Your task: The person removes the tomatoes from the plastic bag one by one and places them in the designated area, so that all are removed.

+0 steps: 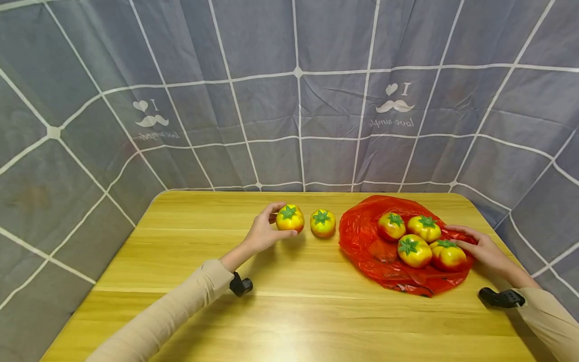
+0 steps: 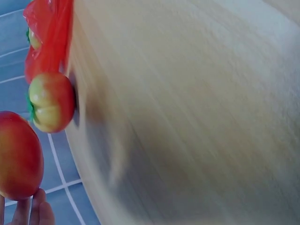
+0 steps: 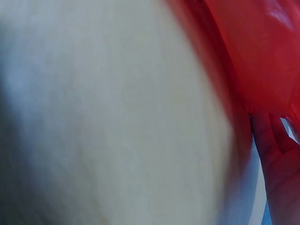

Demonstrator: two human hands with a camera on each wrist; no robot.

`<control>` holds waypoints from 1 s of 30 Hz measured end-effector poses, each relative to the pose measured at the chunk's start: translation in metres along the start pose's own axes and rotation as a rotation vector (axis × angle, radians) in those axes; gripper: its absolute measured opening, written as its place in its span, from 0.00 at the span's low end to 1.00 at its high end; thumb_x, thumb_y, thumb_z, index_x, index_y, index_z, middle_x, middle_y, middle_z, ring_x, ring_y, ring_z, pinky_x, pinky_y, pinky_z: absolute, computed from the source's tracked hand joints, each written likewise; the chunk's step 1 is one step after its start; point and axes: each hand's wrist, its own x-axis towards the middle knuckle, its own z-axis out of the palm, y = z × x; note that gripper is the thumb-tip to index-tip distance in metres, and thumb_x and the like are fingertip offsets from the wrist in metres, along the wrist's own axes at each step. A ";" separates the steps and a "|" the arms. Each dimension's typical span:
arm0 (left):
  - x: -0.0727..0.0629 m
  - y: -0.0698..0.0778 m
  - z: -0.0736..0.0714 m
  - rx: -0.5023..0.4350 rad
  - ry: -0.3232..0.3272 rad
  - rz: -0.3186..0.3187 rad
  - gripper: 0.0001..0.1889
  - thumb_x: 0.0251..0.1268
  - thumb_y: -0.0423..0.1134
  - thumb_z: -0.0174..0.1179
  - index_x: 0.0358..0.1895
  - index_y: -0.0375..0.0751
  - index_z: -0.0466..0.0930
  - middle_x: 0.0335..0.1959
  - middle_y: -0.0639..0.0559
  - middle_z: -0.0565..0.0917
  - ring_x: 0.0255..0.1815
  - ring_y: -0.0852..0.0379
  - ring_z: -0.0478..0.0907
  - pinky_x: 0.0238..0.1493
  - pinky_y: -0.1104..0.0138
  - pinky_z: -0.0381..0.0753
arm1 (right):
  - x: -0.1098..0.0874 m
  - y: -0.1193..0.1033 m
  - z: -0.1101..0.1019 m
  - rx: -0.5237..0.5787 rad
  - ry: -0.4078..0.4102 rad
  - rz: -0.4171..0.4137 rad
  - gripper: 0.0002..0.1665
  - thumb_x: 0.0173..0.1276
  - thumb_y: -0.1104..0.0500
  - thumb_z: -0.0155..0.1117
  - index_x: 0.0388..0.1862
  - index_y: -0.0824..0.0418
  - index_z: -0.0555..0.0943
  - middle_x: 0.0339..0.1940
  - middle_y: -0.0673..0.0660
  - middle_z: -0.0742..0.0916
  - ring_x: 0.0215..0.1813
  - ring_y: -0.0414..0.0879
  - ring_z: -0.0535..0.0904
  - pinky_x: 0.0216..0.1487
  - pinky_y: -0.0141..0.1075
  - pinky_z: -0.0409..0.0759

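Observation:
My left hand grips a yellow-and-red tomato with a green star-shaped leaf top, thumb on the near side and fingers on the far side. In the left wrist view, this tomato appears raised off the tabletop. Just right of it, a second tomato stands on the table. Several more tomatoes sit on a spread red plastic bag. My right hand rests at the bag's right edge, fingers extended, close to the rightmost tomato. In the right wrist view, red plastic partly hides its fingertips.
The wooden table has its back edge against a grey curtain with white grid lines. Curtain also hangs at both sides. A black wrist camera sits at the left wrist, another black camera at the right.

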 end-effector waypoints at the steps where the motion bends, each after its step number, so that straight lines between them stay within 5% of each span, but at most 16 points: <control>1: 0.000 -0.001 0.000 0.001 0.001 -0.005 0.39 0.46 0.33 0.73 0.65 0.36 0.67 0.63 0.39 0.72 0.61 0.40 0.71 0.66 0.52 0.69 | 0.000 0.000 0.000 0.000 0.002 0.003 0.22 0.69 0.70 0.54 0.60 0.58 0.77 0.48 0.22 0.78 0.49 0.15 0.71 0.45 0.11 0.69; 21: 0.016 -0.021 0.011 -0.041 -0.008 -0.053 0.38 0.47 0.33 0.73 0.65 0.35 0.66 0.63 0.38 0.72 0.59 0.40 0.73 0.63 0.53 0.72 | 0.001 0.002 0.004 0.008 -0.015 -0.068 0.21 0.67 0.74 0.53 0.59 0.67 0.76 0.52 0.24 0.78 0.53 0.15 0.70 0.48 0.10 0.67; 30: 0.023 -0.026 0.017 -0.046 -0.004 -0.065 0.38 0.46 0.31 0.73 0.65 0.35 0.67 0.63 0.40 0.73 0.56 0.43 0.74 0.59 0.55 0.74 | 0.001 0.000 0.002 0.018 -0.011 -0.052 0.22 0.68 0.73 0.53 0.59 0.61 0.77 0.50 0.24 0.79 0.50 0.16 0.73 0.46 0.11 0.69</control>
